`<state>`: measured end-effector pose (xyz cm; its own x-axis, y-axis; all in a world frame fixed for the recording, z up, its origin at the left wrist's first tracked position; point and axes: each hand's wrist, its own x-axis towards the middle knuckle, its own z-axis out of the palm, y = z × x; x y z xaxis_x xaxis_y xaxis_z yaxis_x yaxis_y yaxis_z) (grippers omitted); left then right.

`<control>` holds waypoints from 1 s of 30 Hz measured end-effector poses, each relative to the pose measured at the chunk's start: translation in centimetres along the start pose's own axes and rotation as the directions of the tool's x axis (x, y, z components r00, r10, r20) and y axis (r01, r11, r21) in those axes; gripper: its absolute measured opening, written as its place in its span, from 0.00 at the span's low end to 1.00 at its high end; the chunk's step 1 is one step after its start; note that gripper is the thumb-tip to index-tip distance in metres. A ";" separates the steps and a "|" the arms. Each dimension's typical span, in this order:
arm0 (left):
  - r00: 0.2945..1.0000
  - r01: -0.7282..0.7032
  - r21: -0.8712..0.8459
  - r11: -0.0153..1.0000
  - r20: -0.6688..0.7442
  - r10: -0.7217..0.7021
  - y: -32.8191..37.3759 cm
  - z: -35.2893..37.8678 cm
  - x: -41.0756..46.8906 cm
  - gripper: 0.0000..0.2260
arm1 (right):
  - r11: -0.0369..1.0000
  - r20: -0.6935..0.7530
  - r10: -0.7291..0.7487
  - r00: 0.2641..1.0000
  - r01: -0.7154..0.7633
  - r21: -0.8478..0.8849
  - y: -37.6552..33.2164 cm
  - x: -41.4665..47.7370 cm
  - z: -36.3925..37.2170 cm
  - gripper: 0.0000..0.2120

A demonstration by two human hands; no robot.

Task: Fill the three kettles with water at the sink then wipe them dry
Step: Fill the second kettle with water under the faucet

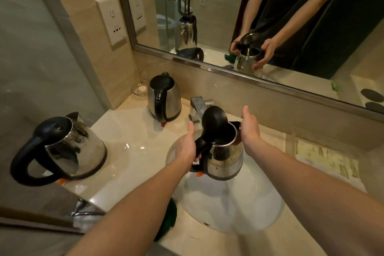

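- Stainless-steel, black-handled held kettle (pixel 226 158) with its black lid raised hangs over the white ceramic basin (pixel 228 210). It sits just in front of the chrome tap (pixel 197 108), which stands at the back edge of the cream stone countertop (pixel 128 147).
- Head view, hands: the left hand (pixel 186 147) grasps the black handle. The right hand (pixel 250 129) lies against the spout side with the thumb up.
- Head view, other kettles: the rear kettle (pixel 166 100), steel with a black lid down, stands near the back left corner of the countertop. The near kettle (pixel 70 149), of the same make, stands at the left front edge.
- Step in hand, as judged: filling.
  - Bring the open mouth directly under the tap outlet.
  - Keep the body level and the lid swung clear.
  - Keep the underside out of the flow.
  - Stop well below the rim.
  - The dark green cloth (pixel 168 218) at the front edge is within reach for wiping.
- Mirror (pixel 228 16) reflection: the right hand's fingers curve round the kettle body, so it is cupping it.
- Hard to make out:
  - The raised lid hides the tap outlet.
  - No water stream can be seen.
  - The kettle's interior is too dark to read a level.
  - Whether the other two kettles hold water cannot be told.
  - The left forearm covers part of the cloth.
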<state>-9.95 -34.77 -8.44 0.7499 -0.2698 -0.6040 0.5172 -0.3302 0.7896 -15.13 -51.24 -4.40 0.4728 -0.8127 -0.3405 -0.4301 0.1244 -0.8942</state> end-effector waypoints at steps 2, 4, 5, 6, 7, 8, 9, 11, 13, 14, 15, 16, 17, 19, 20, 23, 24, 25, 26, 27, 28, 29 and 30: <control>0.999 0.026 -0.035 0.999 0.023 -0.025 -0.4 -0.3 0.4 0.39 | 1.000 0.011 0.008 1.000 -0.008 -0.011 0.4 0.5 0.3 0.29; 0.999 0.024 -0.078 0.997 0.040 -0.020 -0.8 -0.6 1.0 0.38 | 1.000 0.025 0.014 1.000 -0.013 -0.026 0.8 1.0 0.7 0.29; 0.999 0.027 -0.099 0.995 0.047 -0.022 -0.9 -0.6 1.3 0.37 | 0.999 0.033 0.018 0.999 -0.016 -0.035 1.0 1.2 0.9 0.29; 0.998 0.034 -0.110 0.993 0.054 -0.029 -1.1 -0.6 1.6 0.37 | 0.999 0.042 0.021 0.999 -0.019 -0.042 1.2 1.5 1.0 0.29; 0.998 0.043 -0.112 0.993 0.059 -0.037 -1.3 -0.7 1.9 0.36 | 0.999 0.053 0.020 0.998 -0.018 -0.051 1.4 1.8 1.1 0.29; 0.997 0.052 -0.110 0.993 0.062 -0.046 -1.5 -0.7 2.3 0.37 | 0.998 0.070 0.021 0.997 -0.017 -0.060 1.5 2.2 1.3 0.29; 0.997 0.061 -0.107 0.992 0.061 -0.055 -1.6 -0.8 2.7 0.37 | 0.997 0.093 0.022 0.995 -0.015 -0.071 1.7 2.5 1.5 0.28; 0.997 0.069 -0.101 0.993 0.049 -0.064 -1.9 -0.9 3.7 0.38 | 0.995 0.145 0.035 0.989 -0.021 -0.095 1.9 3.2 1.8 0.29; 0.997 0.069 -0.097 0.993 0.037 -0.065 -2.0 -0.9 4.5 0.38 | 0.993 0.195 0.060 0.979 -0.037 -0.116 2.1 4.1 2.3 0.28; 0.997 0.077 -0.097 0.992 0.032 -0.074 -2.0 -0.9 5.0 0.38 | 0.991 0.224 0.076 0.972 -0.049 -0.126 2.2 4.5 2.5 0.28; 0.996 0.091 -0.099 0.991 0.028 -0.088 -2.2 -0.9 5.5 0.37 | 0.988 0.253 0.090 0.963 -0.055 -0.142 2.3 4.9 2.7 0.27; 0.994 0.104 -0.104 0.989 0.025 -0.102 -2.4 -0.9 6.0 0.37 | 0.984 0.285 0.105 0.953 -0.059 -0.167 2.3 5.3 2.9 0.27; 0.994 0.113 -0.109 0.988 0.023 -0.111 -2.7 -0.9 6.5 0.37 | 0.980 0.317 0.117 0.941 -0.057 -0.192 2.4 5.6 3.1 0.26; 0.992 0.127 -0.119 0.985 0.029 -0.125 -3.4 -0.9 7.4 0.36 | 0.971 0.367 0.135 0.920 -0.050 -0.232 2.6 6.4 3.7 0.27; 0.990 0.141 -0.130 0.981 0.030 -0.139 -3.7 -0.8 7.8 0.36 | 0.968 0.381 0.144 0.913 -0.051 -0.244 2.7 6.8 3.9 0.28; 0.984 0.175 -0.182 0.968 0.036 -0.172 -4.0 -0.8 8.5 0.37 | 0.968 0.420 0.154 0.895 -0.051 -0.245 2.7 7.4 4.5 0.27; 0.984 0.177 -0.197 0.964 0.047 -0.171 -4.0 -0.8 8.9 0.38 | 0.969 0.430 0.140 0.892 -0.035 -0.244 2.7 7.7 4.8 0.28; 0.984 0.176 -0.207 0.962 0.061 -0.167 -3.8 -0.7 9.2 0.38 | 0.970 0.437 0.118 0.892 -0.010 -0.243 2.7 8.0 5.0 0.28; 0.984 0.174 -0.207 0.963 0.073 -0.163 -3.7 -0.7 9.6 0.39 | 0.971 0.443 0.101 0.891 0.009 -0.240 2.7 8.2 5.1 0.28; 0.984 0.173 -0.204 0.964 0.079 -0.160 -3.5 -0.7 10.0 0.39 | 0.972 0.446 0.085 0.891 0.023 -0.232 2.6 8.3 5.3 0.28; 0.984 0.171 -0.207 0.963 0.081 -0.157 -3.3 -0.8 10.2 0.39 | 0.974 0.450 0.074 0.890 0.031 -0.222 2.5 8.6 5.5 0.28; 0.984 0.172 -0.213 0.962 0.074 -0.160 -3.2 -0.9 10.6 0.38 | 0.976 0.454 0.064 0.889 0.038 -0.213 2.4 8.7 5.6 0.27; 0.984 0.176 -0.214 0.961 0.067 -0.166 -3.1 -1.0 10.9 0.37 | 0.978 0.457 0.054 0.888 0.045 -0.204 2.4 8.9 5.7 0.27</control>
<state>-3.00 -35.79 -17.37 0.6247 -0.2714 -0.7322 0.7173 -0.1711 0.6754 -7.55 -54.87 -11.21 0.7478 -0.4548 -0.4836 -0.5560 -0.0310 -0.8306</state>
